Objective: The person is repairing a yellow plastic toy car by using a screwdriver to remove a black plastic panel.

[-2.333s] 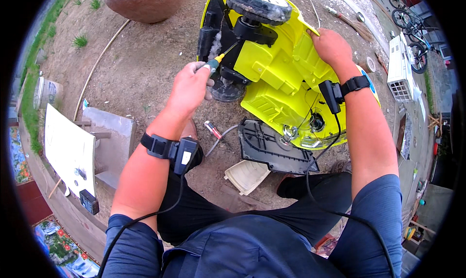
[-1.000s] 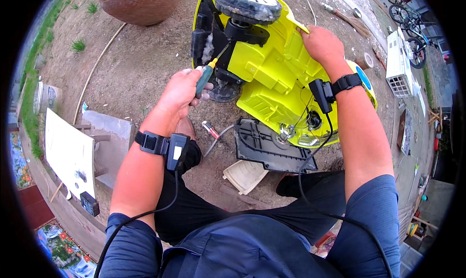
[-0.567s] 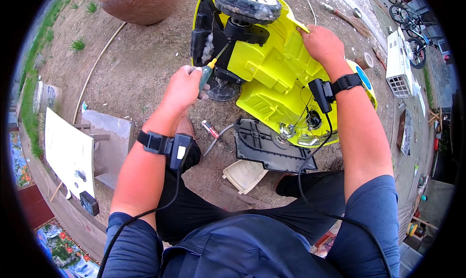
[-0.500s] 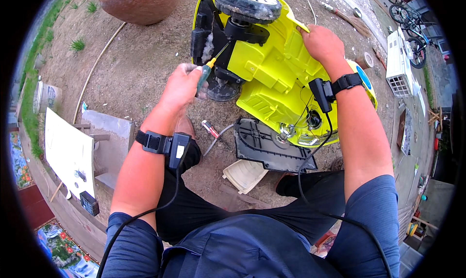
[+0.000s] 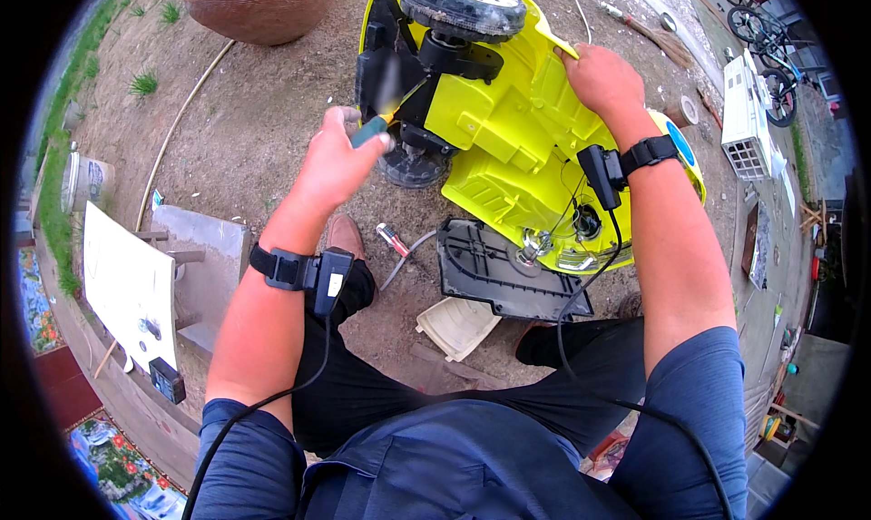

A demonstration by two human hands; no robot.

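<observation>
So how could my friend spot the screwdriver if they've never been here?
Find the big yellow ride-on toy car, its underside showing. At its left side, lower in the picture than the white-hubbed wheel, the person's left hand holds the screwdriver. Its dark green handle with a yellow collar sets it apart from the dark wheel at its lower right.

Dirt ground (image 5: pixel 263 121) carries a brown pot (image 5: pixel 263 14) at eleven o'clock, yellow toy vehicle (image 5: pixel 494 116) at one, black panel (image 5: pixel 494 270) at four.

Brown pot (image 5: pixel 263 12), wheel (image 5: pixel 461 16) cut off by top edge; screwdriver (image 5: pixel 369 132) blurred.
</observation>
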